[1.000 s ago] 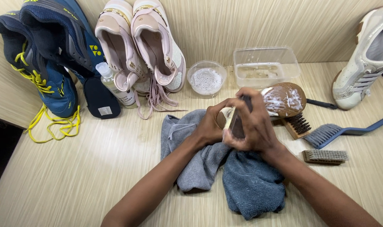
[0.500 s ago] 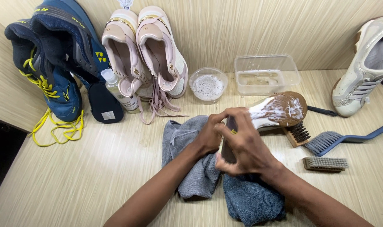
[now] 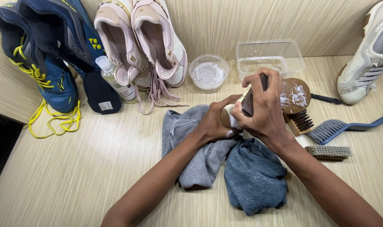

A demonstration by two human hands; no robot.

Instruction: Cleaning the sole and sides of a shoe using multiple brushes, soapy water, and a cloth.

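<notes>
Brown shoe lifted slightly; left hand grips heel, right hand fingers clasp dark brush.

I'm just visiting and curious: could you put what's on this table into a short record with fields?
left hand: holds the heel end of a brown foam-covered shoe sole
right hand: presses a dark brush on that sole
under the hands: grey-blue towel cloths
back row: round clear bowl of foam, clear rectangular tub
left side: blue shoes with yellow laces, pink shoes
</notes>
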